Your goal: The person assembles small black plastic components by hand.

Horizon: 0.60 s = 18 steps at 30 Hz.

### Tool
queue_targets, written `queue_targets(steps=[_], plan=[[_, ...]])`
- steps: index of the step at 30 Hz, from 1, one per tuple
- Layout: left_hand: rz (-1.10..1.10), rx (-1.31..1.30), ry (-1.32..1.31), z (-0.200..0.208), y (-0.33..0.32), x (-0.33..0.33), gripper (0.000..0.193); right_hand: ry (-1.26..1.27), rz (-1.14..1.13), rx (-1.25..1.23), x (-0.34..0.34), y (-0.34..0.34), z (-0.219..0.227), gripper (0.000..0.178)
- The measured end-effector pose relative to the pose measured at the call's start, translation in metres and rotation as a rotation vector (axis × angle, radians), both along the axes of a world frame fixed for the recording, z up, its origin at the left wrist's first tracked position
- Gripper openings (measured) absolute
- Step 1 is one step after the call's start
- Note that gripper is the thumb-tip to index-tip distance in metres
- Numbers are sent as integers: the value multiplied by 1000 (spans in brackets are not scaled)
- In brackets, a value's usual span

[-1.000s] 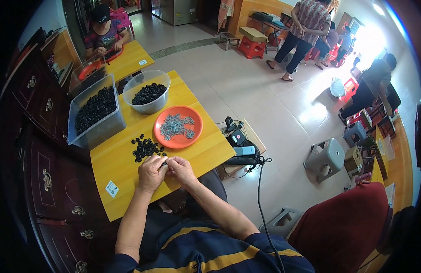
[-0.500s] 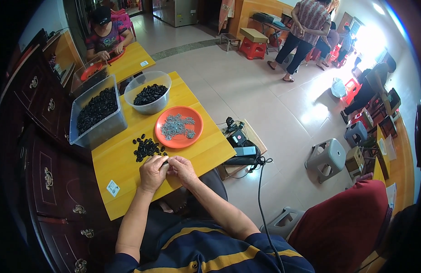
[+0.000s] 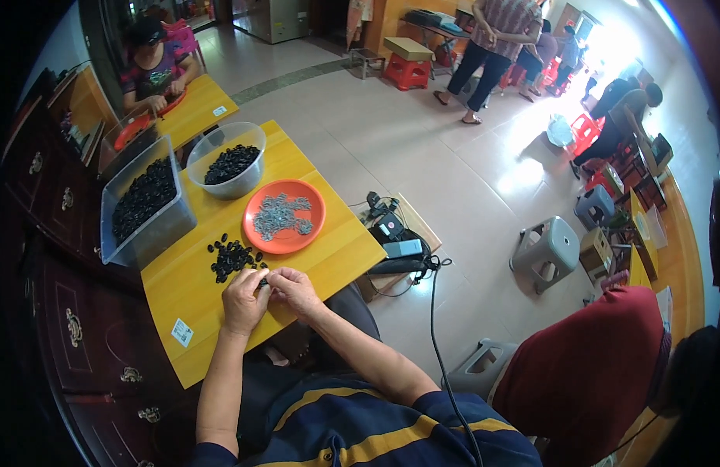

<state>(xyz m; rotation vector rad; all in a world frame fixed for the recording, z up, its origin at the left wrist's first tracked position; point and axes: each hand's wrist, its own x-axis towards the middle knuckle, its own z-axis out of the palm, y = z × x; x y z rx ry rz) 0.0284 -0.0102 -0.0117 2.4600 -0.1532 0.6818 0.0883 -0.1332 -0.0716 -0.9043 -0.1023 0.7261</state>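
Note:
Close together over the near part of the yellow table [image 3: 212, 311], my left hand [image 3: 244, 302] and my right hand [image 3: 294, 292] meet at the fingertips. Both are closed around a small black oval piece [image 3: 263, 283], mostly covered by the fingers. Whether my right fingers also pinch something smaller cannot be made out. Just beyond lies a loose pile of black oval pieces [image 3: 234, 257]. To its right an orange plate [image 3: 318, 229] carries a heap of small silvery-grey parts [image 3: 280, 215], too fine to name.
A clear round tub [image 3: 237, 187] and a clear rectangular bin [image 3: 153, 245], both with black pieces, stand at the table's far side. Dark drawers [image 3: 72, 311] line the left. A black cable [image 3: 434, 327] hangs right of me. One person works at another table; others stand farther off.
The whole view has shifted a little, so the table and tubs appear farther left. My hands stay together at the same spot by the pile, fingers still closed.

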Motion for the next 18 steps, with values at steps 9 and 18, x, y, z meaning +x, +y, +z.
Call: queue_targets(steps=[9, 18], plan=[[-15, -189, 116, 6, 6, -11, 26, -148, 9, -134, -2, 2, 3, 22], [47, -244, 141, 1, 3, -14, 25, -381, 19, -208, -3, 3, -7, 26]])
